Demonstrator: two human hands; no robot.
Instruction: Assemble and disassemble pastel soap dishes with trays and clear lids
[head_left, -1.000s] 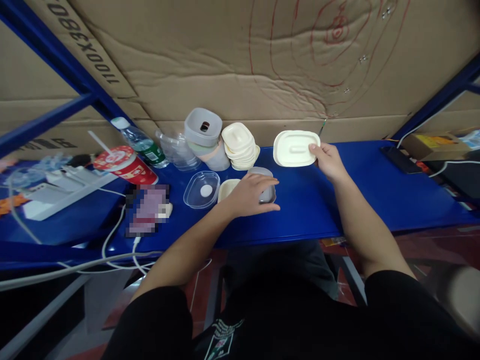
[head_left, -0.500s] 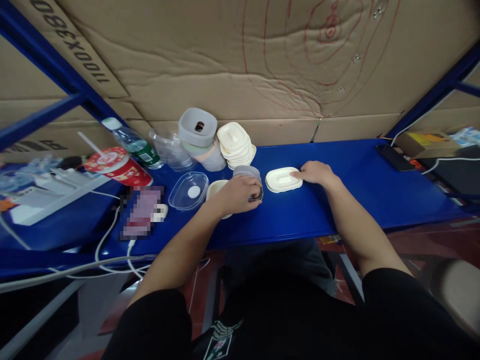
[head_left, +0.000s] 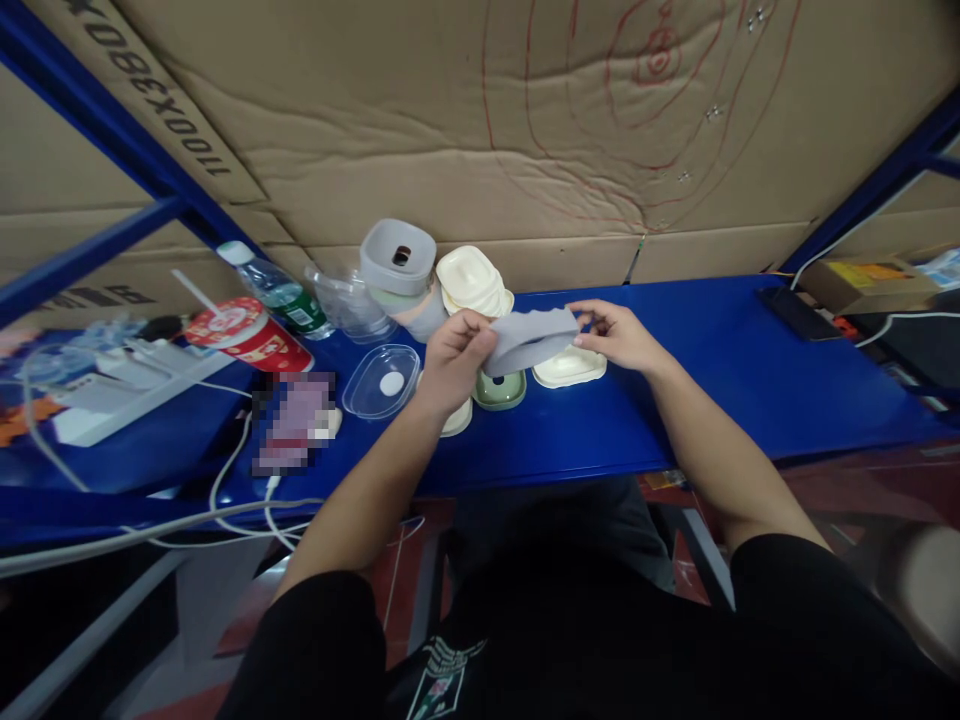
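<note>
- Head view: left hand (head_left: 454, 368) and right hand (head_left: 621, 338) pinch opposite ends of the grey piece (head_left: 529, 338), fingers nearly closed.
- Location: above the green container (head_left: 501, 397).
- Advisory: apply light, even edge pressure; avoid flexing.

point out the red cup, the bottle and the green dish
red cup (head_left: 274, 346), head view, on its side wall
bottle (head_left: 302, 314), head view, on its green label
green dish (head_left: 501, 397), head view, on its near part

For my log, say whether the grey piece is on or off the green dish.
Off: left hand and right hand hold the grey piece tilted; the green dish shows below.
</note>
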